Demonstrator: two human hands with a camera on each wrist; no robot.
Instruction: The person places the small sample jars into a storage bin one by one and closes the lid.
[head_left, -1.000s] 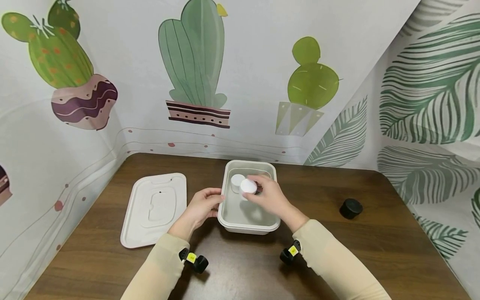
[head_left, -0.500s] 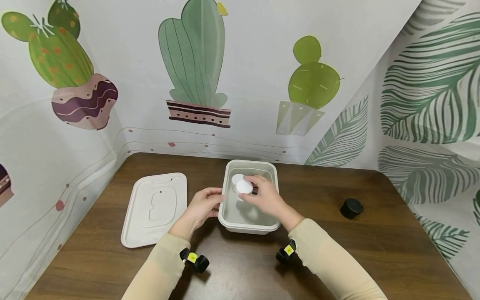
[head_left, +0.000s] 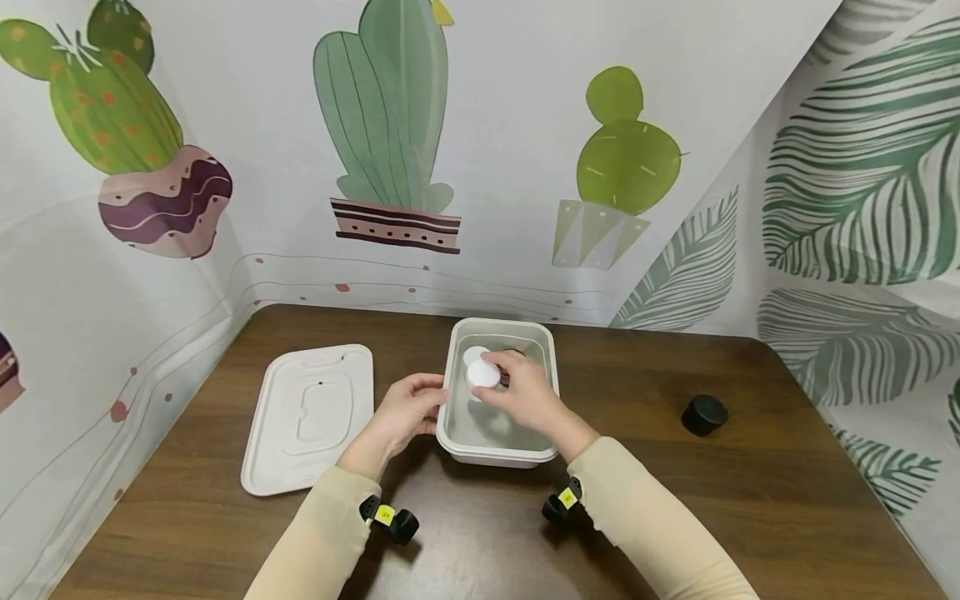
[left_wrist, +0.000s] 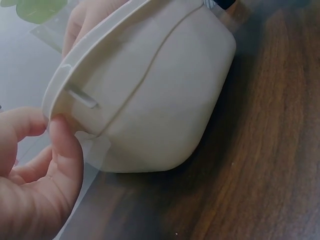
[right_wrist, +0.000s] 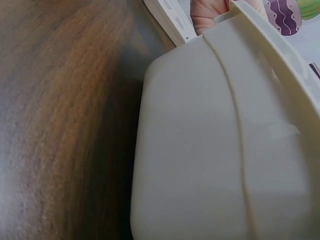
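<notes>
A pale rectangular plastic box [head_left: 495, 443], its top uncovered, stands on the table. My left hand [head_left: 405, 412] pinches its left rim between thumb and fingers, as the left wrist view [left_wrist: 42, 170] also shows. Inside the box, my right hand [head_left: 528, 396] holds a short white cylinder [head_left: 483, 374] with a round flat top. A second white cylinder [head_left: 474, 355] stands just behind it in the box, partly covered. A dark curved edge shows beyond the right fingers; its kind is hidden. The right wrist view has only the box's outer wall [right_wrist: 190, 140] close up.
A white lid [head_left: 311, 421] lies on the brown wooden table [head_left: 480, 533], left of the box. To the right sits a black round cylinder [head_left: 704, 415]. A patterned cloth wall [head_left: 510, 167] rises behind the table.
My right hand has moved slightly left inside the box with the white cylinder, which now covers more of the second one. The left hand keeps its place on the rim.
</notes>
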